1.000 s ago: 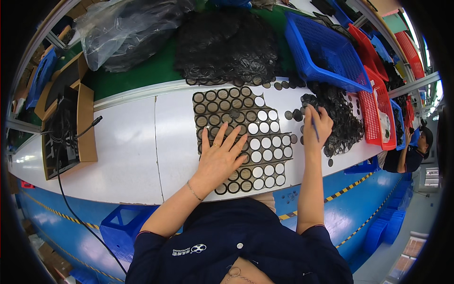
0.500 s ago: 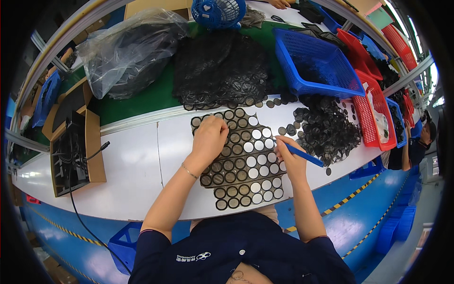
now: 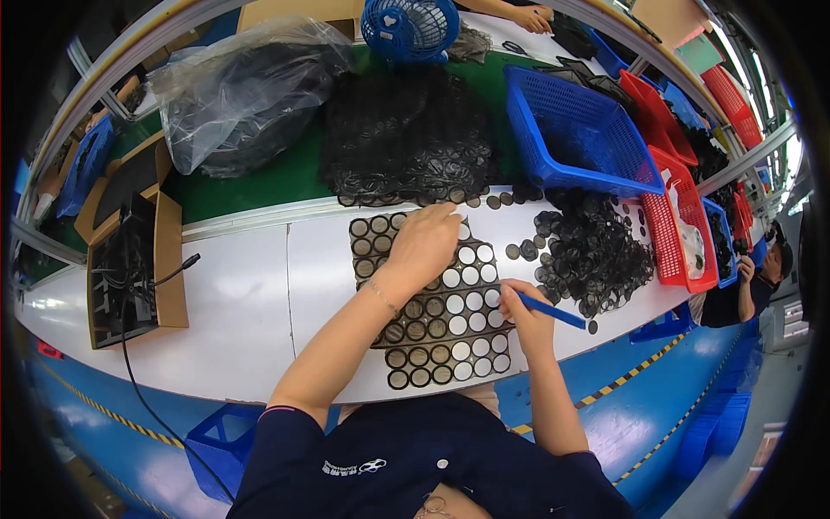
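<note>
On the white table [image 3: 238, 285] lie flat sheets of round pieces [image 3: 417, 355] in rows. Dark rings with grey-brown centres fill the left columns, and plain white discs [image 3: 477, 322] show on the right. My left hand [image 3: 425, 246] reaches over the upper rows, its fingers drawn together at the far edge; whatever they pinch is too small to make out. My right hand [image 3: 529, 318] grips a slim blue pen-like tool [image 3: 558, 312] beside the right edge of the sheets. The tool's tip is hidden at my fingers, while its blue end points right.
Loose black discs [image 3: 596, 251] are heaped to the right, before a blue basket [image 3: 579, 130] and a red basket [image 3: 683, 233]. Behind lie a black layered pile [image 3: 406, 130], a clear bag [image 3: 251, 95] and a blue fan [image 3: 409, 30]. An open cardboard box [image 3: 169, 259] holds cables.
My left hand has moved right across the upper rows, uncovering rings at the upper left. My right hand has shifted slightly down with the blue tool still in it.
</note>
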A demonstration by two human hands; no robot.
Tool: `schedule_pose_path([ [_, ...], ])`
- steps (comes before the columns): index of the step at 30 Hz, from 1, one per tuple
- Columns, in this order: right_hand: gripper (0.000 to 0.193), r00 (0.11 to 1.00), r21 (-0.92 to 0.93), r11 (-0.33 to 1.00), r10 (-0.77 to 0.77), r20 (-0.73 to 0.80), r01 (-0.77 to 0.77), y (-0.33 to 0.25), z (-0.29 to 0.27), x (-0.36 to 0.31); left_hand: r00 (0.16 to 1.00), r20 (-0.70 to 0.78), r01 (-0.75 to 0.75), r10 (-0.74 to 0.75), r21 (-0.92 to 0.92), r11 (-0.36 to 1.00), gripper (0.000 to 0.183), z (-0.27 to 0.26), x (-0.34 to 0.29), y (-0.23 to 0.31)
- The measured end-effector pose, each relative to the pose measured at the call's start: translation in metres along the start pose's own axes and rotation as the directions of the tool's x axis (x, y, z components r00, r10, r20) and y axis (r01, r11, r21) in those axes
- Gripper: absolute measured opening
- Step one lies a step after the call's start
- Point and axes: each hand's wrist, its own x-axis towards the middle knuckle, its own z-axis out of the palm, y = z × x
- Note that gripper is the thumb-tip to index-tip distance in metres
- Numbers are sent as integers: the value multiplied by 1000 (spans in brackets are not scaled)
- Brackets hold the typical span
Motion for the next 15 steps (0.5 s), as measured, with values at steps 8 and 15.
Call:
schedule_pose_path([
  [8,24,985,55,997,39,171,-49,7,61,55,987,123,84,-103,149,985,45,-10,-81,7],
  [15,24,986,-54,998,39,165,-31,12,69,55,997,37,55,-62,169,984,46,-3,-90,3],
])
